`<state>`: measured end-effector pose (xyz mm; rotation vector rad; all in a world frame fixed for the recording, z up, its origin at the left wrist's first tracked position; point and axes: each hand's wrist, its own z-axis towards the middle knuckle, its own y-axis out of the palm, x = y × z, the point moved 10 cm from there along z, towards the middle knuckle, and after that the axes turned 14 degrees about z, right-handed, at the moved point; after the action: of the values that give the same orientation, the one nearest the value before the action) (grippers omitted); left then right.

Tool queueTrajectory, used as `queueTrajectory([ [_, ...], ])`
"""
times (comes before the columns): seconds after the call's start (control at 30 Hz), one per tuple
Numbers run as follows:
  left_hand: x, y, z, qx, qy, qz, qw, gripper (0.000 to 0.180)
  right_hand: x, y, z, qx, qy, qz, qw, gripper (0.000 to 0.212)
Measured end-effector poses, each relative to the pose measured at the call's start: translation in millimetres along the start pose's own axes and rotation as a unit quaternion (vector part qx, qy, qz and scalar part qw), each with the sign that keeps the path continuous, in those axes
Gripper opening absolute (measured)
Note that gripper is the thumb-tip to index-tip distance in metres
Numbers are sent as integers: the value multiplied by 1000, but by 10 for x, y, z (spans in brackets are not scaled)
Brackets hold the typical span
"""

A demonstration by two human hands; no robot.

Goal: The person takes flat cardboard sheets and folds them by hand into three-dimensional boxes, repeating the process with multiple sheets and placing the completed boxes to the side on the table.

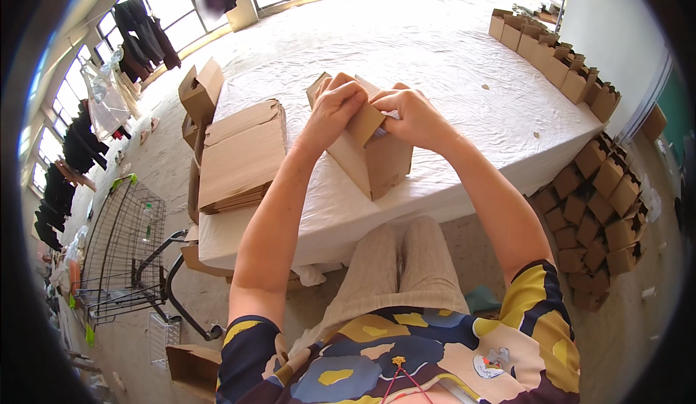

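A brown cardboard box (355, 168) stands on the white-covered table (449, 183) in front of me, near its front edge. Its top flaps are raised, and one flap (365, 122) tilts between my hands. My left hand (337, 108) has its fingers curled over the box's upper left side, closed on the cardboard. Opposite it, my right hand (415, 120) pinches the top edge with thumb and bent fingers; the fingertips are partly hidden. To the left of the box lies a stack of flattened cardboard boxes (243, 154).
Folded boxes (551, 59) line the table's far right side. More boxes are piled (598, 208) on the floor at right. Open cartons (201, 96) stand along the table's left edge. A wire shopping cart (123, 252) is at left, below hanging dark clothes (141, 38).
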<state>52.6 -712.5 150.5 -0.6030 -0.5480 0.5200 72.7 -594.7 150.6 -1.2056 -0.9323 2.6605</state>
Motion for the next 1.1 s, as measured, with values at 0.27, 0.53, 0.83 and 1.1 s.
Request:
queueTrajectory([
  [0.27,-58,7,-4,7,-19,-42,999,18,300,245,98,-127,98,129,979,27],
  [0.53,56,-46,6,-29,-18,-12,999,27,239,212,106,-108,65,90,988,29],
  [0.83,-31,-89,-7,-58,-84,-79,992,34,218,107,69,-65,125,200,970,25],
  [1.1,-93,-116,-30,-55,-117,-93,987,29,203,-13,-39,-15,140,276,951,19],
])
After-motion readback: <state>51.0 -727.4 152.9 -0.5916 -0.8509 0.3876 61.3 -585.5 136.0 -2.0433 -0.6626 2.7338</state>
